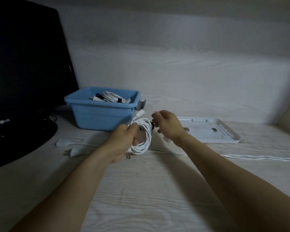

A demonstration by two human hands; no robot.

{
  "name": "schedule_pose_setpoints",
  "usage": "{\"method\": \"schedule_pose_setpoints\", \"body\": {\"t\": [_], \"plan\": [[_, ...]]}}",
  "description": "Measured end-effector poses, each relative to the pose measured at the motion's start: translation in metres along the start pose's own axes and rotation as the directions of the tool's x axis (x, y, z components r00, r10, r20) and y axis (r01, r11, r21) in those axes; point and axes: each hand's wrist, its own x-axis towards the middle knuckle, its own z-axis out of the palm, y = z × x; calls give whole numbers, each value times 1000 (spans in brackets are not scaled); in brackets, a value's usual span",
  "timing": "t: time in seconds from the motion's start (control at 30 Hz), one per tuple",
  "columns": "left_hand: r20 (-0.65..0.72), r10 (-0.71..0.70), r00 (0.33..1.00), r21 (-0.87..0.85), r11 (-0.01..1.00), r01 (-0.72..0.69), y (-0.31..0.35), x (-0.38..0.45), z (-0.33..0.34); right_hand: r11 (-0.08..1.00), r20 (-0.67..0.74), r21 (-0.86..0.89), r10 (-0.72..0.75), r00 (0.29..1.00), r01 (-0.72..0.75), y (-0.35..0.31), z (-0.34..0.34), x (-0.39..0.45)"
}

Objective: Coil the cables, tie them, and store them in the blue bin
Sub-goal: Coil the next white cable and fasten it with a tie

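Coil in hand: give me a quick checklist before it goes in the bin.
1. Coil gripped by left hand: ok.
2. Loops bundled: ok.
3. Tie fastened round coil: cannot tell; right hand pinches something dark there.
4. Bin within reach, open top: ok.
5. Room in bin beside stored cables: ok.
6. All cables done: not ok; loose cable lies on the table.
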Motion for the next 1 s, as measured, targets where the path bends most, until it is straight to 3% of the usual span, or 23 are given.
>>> {"method": "schedule_pose_setpoints", "body": {"t": [0.07,0.17,0.23,0.3,0.43,0.6,0.8,0.93,1.0], "plan": [[-86,54,995,46,998,-50,-3,5,-3,961,-37,-276,-19,999,8,10,3,17],[-151,103,983,92,992,-90,-10,9,-3,814,153,-574,-3,988,92,18,11,35],[-181,124,976,172,981,-92,-16,13,-4,700,242,-697,26,970,155,21,17,42],[-201,128,971,196,977,-88,-21,16,-5,651,249,-737,9,968,183,25,21,47],[-222,131,966,206,975,-85,-21,14,-5,707,233,-675,-70,970,213,26,17,45],[-272,143,952,209,974,-87,-18,12,-3,877,-23,-450,-199,980,168,16,-3,39],[-289,168,942,208,972,-110,-14,6,2,923,-145,-334,-252,957,193,-1,-32,32],[-283,197,939,211,967,-139,-14,4,5,918,-285,-260,-370,884,300,-24,-41,-6],[-258,208,944,221,963,-152,-13,1,8,943,-266,-141,-329,906,301,-28,-41,-31]]}}
